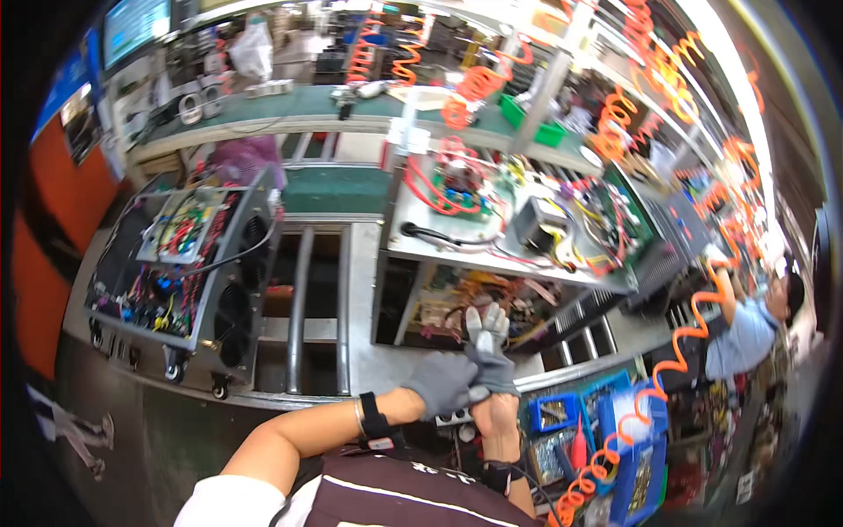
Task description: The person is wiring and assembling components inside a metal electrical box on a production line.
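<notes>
The left hand [439,385], gray-gloved, curls its fingers onto the cuff of the right glove [493,373] — its bare forearm [309,436] slants in left of that glove. Inside the glove, the right hand [489,344] points forward, fingers extended — wrist [497,413] just below.

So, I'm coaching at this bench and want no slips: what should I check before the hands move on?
1. Left hand gloved: ok, gray glove on.
2. Right glove fully seated: cannot tell; the left hand is at its cuff.
3. Middle case top free of loose leads: not ok, a black cable and colored wires lie on it.
4. Hose clear of the blue bins: not ok, it overlaps them in this view.
5. Left case's casters locked: cannot tell.
</notes>
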`<state>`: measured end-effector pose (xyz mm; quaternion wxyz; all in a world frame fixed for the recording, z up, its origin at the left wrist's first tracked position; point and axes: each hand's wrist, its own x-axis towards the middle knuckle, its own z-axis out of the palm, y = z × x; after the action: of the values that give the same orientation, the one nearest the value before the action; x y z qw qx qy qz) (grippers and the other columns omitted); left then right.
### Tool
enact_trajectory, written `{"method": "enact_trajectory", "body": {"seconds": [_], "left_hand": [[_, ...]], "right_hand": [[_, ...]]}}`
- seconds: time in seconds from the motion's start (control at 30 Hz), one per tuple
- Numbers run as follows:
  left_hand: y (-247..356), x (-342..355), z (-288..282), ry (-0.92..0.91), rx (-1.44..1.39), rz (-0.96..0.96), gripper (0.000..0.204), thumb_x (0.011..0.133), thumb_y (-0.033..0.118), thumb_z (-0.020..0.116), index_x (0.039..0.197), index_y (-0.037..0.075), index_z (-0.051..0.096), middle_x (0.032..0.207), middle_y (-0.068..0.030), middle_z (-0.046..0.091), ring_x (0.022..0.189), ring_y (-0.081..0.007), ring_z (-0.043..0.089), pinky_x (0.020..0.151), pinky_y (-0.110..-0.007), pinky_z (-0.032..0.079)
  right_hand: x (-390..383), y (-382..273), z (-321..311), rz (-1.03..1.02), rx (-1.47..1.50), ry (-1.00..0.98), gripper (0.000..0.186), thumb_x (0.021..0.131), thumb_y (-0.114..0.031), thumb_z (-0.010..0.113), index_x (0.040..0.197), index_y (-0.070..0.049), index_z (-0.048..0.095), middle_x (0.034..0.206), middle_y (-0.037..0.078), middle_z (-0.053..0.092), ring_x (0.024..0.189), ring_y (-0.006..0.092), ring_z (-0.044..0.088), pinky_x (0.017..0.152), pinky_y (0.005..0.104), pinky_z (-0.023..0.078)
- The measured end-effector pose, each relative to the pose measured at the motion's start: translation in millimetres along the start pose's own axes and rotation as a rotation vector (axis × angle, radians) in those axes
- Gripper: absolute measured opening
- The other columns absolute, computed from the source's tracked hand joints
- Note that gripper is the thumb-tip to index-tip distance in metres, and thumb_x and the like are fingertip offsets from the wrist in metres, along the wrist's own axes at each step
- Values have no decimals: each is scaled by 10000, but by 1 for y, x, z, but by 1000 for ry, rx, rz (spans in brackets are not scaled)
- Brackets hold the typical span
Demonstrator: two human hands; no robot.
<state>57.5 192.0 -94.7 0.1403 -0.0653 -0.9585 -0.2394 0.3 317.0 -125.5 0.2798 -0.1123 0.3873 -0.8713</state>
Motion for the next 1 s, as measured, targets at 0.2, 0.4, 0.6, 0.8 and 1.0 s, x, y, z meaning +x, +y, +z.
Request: {"method": "enact_trajectory", "body": {"seconds": [0.2, 0.4, 0.6, 0.8, 1.0], "left_hand": [[-5, -4, 20, 93, -40, 342, 196, 774, 235, 590, 678, 79, 519, 632, -102, 546, 551, -291, 546, 475, -403, 431], [13, 2, 3, 190, -146, 498, 161, 723, 182, 626, 654, 89, 515, 583, -99, 518, 539, -298, 527, 493, -398, 420], [13, 1, 10, 68, -107, 562, 141, 648, 149, 647, 669, 79, 526, 604, -94, 528, 577, -285, 540, 542, -392, 438], [5, 6, 28, -54, -12, 400, 173, 669, 198, 643, 727, 60, 558, 642, -109, 566, 603, -306, 555, 582, -408, 467], [2, 3, 25, -174, -19, 260, 260, 763, 312, 580, 769, 52, 584, 680, -139, 592, 590, -325, 568, 568, -420, 466]], "right_hand": [[2, 10, -17, 35, 286, 159, 425, 901, -97, 459, 1307, 18, 404, 1267, 126, 492, 1148, 197, 478, 997, 327, 360], [38, -13, 0, -520, -1764, -221, 257, 880, -122, 499, 1016, 69, 606, 1198, 151, 560, 1187, 233, 469, 941, 324, 423], [14, -19, 7, 57, -809, 190, 346, 835, -250, 594, 948, 71, 656, 748, 102, 682, 659, 153, 645, 648, 279, 514], [8, -23, 9, 24, -547, 1, 480, 923, -373, 405, 1136, 20, 579, 991, 121, 665, 918, 182, 620, 814, 296, 477], [17, -17, 6, -217, -493, -180, 652, 938, -511, 257, 1326, -5, 394, 1396, 79, 373, 1363, 196, 164, 1107, 339, 81]]}}
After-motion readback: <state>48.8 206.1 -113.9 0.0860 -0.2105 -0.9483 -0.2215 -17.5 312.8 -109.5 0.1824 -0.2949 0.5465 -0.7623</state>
